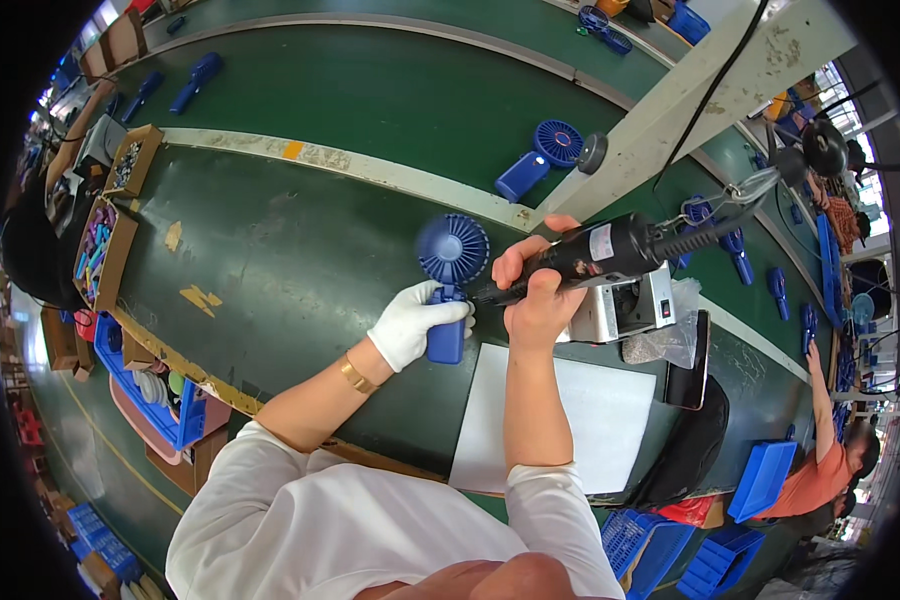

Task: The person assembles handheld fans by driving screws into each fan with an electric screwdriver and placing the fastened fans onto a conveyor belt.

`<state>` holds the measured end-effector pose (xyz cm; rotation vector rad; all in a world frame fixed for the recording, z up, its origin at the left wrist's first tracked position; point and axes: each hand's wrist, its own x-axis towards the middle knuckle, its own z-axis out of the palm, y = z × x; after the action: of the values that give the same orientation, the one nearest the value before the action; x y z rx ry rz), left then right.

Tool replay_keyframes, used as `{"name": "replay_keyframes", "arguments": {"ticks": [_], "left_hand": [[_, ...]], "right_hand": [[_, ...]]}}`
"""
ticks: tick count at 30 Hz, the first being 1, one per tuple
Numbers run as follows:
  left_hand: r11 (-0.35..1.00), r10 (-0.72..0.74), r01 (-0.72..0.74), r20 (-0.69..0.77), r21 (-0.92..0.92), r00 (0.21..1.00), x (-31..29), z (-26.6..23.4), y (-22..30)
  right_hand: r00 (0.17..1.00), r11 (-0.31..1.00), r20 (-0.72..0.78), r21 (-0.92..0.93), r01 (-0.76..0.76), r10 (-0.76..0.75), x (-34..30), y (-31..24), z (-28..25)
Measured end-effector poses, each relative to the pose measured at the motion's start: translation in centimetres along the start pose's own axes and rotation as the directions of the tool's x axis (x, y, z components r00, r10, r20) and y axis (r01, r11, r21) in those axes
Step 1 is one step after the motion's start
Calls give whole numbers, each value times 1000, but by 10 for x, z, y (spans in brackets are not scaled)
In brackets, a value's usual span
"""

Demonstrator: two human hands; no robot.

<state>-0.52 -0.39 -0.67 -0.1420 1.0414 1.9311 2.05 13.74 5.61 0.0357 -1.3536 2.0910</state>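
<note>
In the middle of the green bench, my left hand, in a white glove, grips a blue handheld fan by its handle. The fan's round grille head points away from me. My bare right hand is wrapped round a black electric screwdriver, tilted so its tip is close to the fan's handle. Whether the tip touches the fan I cannot tell. A coiled cord runs from the screwdriver's back end to the upper right. Just beyond my right hand stands a metal-cased device, partly hidden.
A white foam sheet lies before me, with a phone and a plastic bag to its right. Another blue fan rests on the conveyor. A pale post rises at the right. Small boxes stand at left.
</note>
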Motion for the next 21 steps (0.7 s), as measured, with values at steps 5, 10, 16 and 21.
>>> {"name": "replay_keyframes", "arguments": {"ticks": [5, 10, 16, 21], "left_hand": [[999, 14, -14, 10, -38, 1000, 2, 3, -6], [999, 22, -22, 3, -40, 1000, 2, 3, -7], [991, 97, -93, 32, -94, 995, 4, -1, -12], [934, 352, -354, 42, 47, 935, 0, 15, 0]], "right_hand": [[1000, 999, -5, 32, 3, -2, -1, 4, 2], [999, 999, 35, 36, 15, -17, 0, 10, 0], [986, 999, 161, -24, -39, 43, -15, 22, 7], [878, 772, 451, -495, 398, -164, -15, 26, 8]]}}
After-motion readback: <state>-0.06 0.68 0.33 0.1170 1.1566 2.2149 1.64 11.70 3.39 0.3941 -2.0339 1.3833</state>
